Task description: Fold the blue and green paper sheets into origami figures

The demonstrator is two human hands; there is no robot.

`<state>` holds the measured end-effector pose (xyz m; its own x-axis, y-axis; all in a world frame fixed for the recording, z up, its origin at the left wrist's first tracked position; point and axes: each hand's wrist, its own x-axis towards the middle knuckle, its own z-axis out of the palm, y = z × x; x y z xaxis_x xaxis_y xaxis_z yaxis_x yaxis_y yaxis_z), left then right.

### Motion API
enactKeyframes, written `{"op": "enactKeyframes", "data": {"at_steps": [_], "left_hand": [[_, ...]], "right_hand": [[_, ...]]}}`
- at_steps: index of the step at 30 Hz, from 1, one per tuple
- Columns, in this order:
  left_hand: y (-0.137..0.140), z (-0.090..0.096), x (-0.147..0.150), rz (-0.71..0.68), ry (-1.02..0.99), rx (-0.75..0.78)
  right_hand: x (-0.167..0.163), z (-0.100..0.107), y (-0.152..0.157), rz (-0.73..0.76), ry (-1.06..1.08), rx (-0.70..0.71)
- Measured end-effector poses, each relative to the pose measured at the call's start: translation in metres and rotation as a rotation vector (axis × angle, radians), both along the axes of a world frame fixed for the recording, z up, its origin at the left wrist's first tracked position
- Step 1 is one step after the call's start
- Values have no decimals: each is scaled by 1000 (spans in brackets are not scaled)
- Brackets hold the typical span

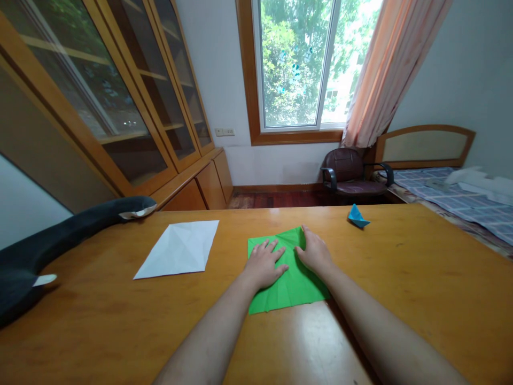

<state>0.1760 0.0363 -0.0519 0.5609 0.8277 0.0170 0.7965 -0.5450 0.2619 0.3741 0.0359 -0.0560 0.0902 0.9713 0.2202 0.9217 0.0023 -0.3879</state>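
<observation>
A creased sheet of green paper (294, 286) lies on the wooden table in front of me. My left hand (265, 263) rests flat on its left part with the fingers spread. At the paper's upper right edge, my right hand (315, 250) has its thumb on top and its fingers curled at the corner, which is raised a little. Part of the right edge is hidden beneath that hand and forearm.
A creased white paper sheet (182, 248) lies to the left. A folded blue paper boat (356, 216) stands near the far edge at right. A dark plush toy (60, 235) stretches along the left. Beyond the table (420, 299) are an office chair (347, 171) and a bed (473, 198).
</observation>
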Motion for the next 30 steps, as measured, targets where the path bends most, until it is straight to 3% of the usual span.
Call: {"op": "enactKeyframes", "data": {"at_steps": [8, 17, 23, 30], "left_hand": [[3, -2, 0, 21, -17, 4], [6, -2, -1, 42, 15, -18], [5, -1, -1, 39, 17, -18], [7, -4, -1, 41, 13, -12]], "right_hand": [[-3, 9, -6, 85, -72, 40], [-2, -1, -5, 214, -22, 160], [-4, 3, -8, 233, -68, 144], [-4, 7, -12, 360, -110, 115]]}}
